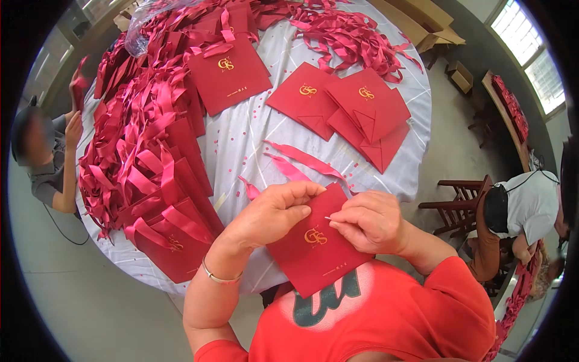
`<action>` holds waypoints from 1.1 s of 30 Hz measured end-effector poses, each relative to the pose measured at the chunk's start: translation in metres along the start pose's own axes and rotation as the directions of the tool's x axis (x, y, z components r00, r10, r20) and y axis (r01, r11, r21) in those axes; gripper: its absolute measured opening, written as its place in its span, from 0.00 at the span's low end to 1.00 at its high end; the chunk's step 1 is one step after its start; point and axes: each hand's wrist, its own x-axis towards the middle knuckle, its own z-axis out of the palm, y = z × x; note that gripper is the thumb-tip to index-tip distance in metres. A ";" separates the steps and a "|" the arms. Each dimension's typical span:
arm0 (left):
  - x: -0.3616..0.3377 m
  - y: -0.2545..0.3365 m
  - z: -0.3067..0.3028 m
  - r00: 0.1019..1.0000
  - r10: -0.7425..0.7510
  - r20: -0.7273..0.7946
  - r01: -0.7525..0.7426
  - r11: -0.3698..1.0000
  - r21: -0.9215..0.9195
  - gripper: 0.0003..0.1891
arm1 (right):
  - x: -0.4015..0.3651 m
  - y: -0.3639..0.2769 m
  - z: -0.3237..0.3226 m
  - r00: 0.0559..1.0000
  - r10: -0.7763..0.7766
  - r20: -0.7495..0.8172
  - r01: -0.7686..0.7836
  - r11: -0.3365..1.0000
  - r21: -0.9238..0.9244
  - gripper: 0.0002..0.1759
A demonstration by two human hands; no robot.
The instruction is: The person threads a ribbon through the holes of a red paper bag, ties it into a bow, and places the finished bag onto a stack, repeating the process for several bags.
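Both hands work at the near edge of the table (pixel 253 139), over a flat red paper bag (pixel 313 262) that lies tilted, its lower corner hanging off the edge above the person's red shirt (pixel 386 320). The left hand (pixel 274 211) comes in from the lower left with the forearm raised steeply and a thin bracelet (pixel 220 277) at the wrist. Its fingers are curled together and, with the thumb, pinched on the bag's upper edge. The right hand (pixel 368 220) enters from the right with the wrist bent inward, knuckles up. Its fingers are closed in a tight pinch on a thin pale piece (pixel 329 218) that points toward the left hand – what it is cannot be told at this size. The two hands are just beside each other, above the bag's gold logo (pixel 315 236). Loose red ribbons (pixel 307 160) lie on the white cloth just beyond the hands. Farther out, flat bags (pixel 362 105) overlap at centre right, and a single bag (pixel 229 72) lies near the top. A deep heap of finished bags with ribbon handles (pixel 145 157) fills the left side – a tangle of spare ribbon (pixel 350 36) lies at the far edge. A second person (pixel 51 163) sits at the left of the table, with a hand raised. A third person (pixel 525 205) sits at the right near a wooden chair (pixel 464 199).
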 end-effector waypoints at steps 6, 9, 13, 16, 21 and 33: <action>0.001 -0.003 0.000 1.000 0.023 -0.001 -0.023 0.997 0.069 0.19 | 0.007 0.004 0.002 0.998 0.054 -0.011 -0.055 0.998 -0.032 0.12; 0.003 -0.008 0.000 0.999 0.045 -0.022 -0.042 0.991 0.126 0.18 | 0.009 0.004 0.002 0.999 0.043 0.010 -0.042 0.997 -0.060 0.12; 0.000 -0.001 0.006 0.996 0.059 -0.071 -0.044 0.980 0.196 0.17 | 0.010 0.002 0.003 0.998 0.029 0.060 -0.019 0.987 -0.162 0.12; 0.000 -0.004 0.007 0.991 0.084 -0.108 -0.055 0.967 0.247 0.17 | 0.013 -0.002 0.005 0.996 0.027 0.081 -0.009 0.977 -0.213 0.12; 0.000 -0.004 0.009 0.989 0.096 -0.113 -0.061 0.958 0.281 0.16 | 0.014 -0.012 0.002 0.979 0.080 0.188 -0.022 0.956 -0.291 0.11; -0.007 0.003 0.016 0.965 0.221 -0.143 -0.123 0.859 0.497 0.10 | 0.035 0.016 -0.001 0.897 0.311 0.315 -0.383 0.902 0.199 0.11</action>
